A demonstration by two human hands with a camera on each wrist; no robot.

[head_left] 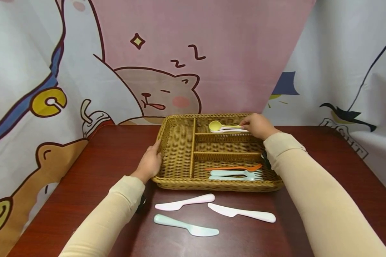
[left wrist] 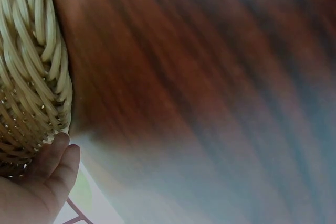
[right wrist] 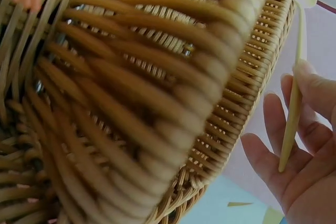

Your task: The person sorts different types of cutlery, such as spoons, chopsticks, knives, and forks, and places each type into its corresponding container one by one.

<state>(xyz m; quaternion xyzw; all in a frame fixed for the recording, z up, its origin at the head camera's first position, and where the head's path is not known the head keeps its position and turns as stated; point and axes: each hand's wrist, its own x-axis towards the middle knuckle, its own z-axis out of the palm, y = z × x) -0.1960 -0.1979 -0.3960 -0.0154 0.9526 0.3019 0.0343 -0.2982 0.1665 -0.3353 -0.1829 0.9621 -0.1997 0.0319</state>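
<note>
My right hand [head_left: 260, 126] pinches a yellow spoon [head_left: 216, 125] by the end of its handle, thumb against fingers. The spoon is over the back right compartment, its bowl pointing left, above white cutlery [head_left: 228, 130] whose ends are partly hidden. In the right wrist view the spoon's handle [right wrist: 293, 124] slants across the fingers. My left hand [head_left: 149, 162] holds the left side of a wicker basket [head_left: 218, 184], thumb at the rim and fingers along the outer wall. Those fingers [left wrist: 65, 169] touch the weave in the left wrist view.
The front right compartment holds an orange fork [head_left: 244, 168] and pale blue forks [head_left: 225, 173]. Before the basket on the dark red table [head_left: 112, 153] lie a pinkish knife [head_left: 184, 202], a white knife [head_left: 241, 212] and a pale green knife [head_left: 186, 226]. A printed curtain [head_left: 228, 53] hangs behind.
</note>
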